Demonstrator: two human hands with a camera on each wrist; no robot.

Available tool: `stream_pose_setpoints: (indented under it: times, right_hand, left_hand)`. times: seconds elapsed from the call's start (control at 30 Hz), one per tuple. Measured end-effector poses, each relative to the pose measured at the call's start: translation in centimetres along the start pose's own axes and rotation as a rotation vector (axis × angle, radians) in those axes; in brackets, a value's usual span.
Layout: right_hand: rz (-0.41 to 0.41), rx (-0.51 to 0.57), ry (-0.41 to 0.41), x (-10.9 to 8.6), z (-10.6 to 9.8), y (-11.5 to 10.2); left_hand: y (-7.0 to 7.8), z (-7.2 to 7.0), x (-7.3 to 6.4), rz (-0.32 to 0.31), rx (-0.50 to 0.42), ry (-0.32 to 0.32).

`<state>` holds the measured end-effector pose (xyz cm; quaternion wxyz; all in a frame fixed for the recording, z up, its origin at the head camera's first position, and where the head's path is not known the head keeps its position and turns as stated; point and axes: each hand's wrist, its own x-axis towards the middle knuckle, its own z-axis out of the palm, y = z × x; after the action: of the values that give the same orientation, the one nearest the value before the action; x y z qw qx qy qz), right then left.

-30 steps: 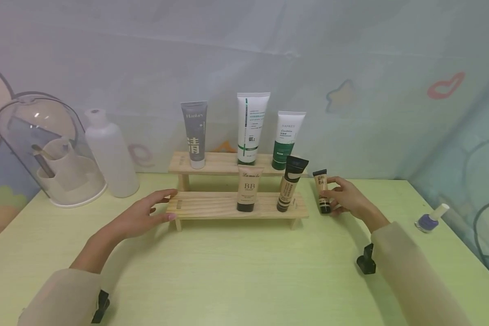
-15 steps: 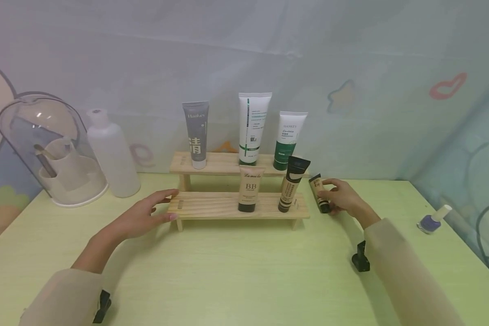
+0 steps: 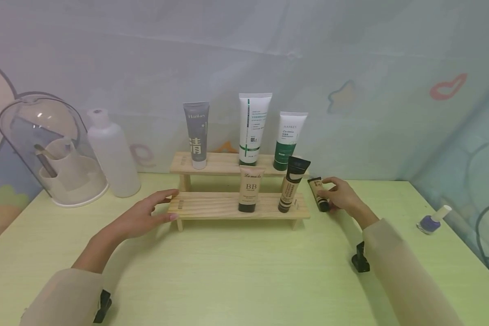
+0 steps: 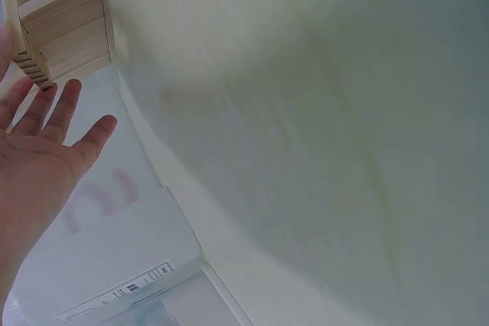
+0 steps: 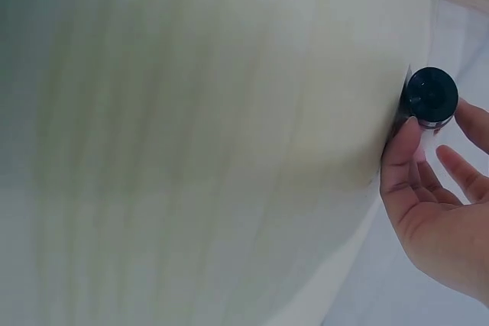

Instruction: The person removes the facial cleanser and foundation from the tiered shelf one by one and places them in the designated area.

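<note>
Beside the wooden rack (image 3: 209,204), slantwise tube (image 3: 317,189), cap (image 5: 432,97) toward viewer, between pinched right fingers (image 5: 398,154).

Head view: from above, facing forward, down over flat pale-green counter (image 3: 244,271). Wrist views: close to my fingers (image 4: 64,112), tilted; left shares two-tier light-wood stand (image 3: 212,206) with head.

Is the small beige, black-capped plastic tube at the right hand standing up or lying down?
The tube lies down: its round black cap shows end-on in the right wrist view.
</note>
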<state>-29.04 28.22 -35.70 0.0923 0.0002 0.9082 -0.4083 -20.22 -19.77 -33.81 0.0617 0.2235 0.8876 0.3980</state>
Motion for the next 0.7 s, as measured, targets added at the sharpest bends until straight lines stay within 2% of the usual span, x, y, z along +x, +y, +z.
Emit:
stream_pose_setpoints:
  times: [0.3,0.7]
  right_hand:
    - [0.010,0.002,-0.011,-0.3,-0.3,0.0]
    - [-0.064,-0.017,-0.059,-1.8,-1.1,-0.4]
  left_hand:
    - [-0.1,0.0,0.0,-0.002,0.001,0.002]
    - [-0.1,0.1,0.0,0.004,-0.004,0.001]
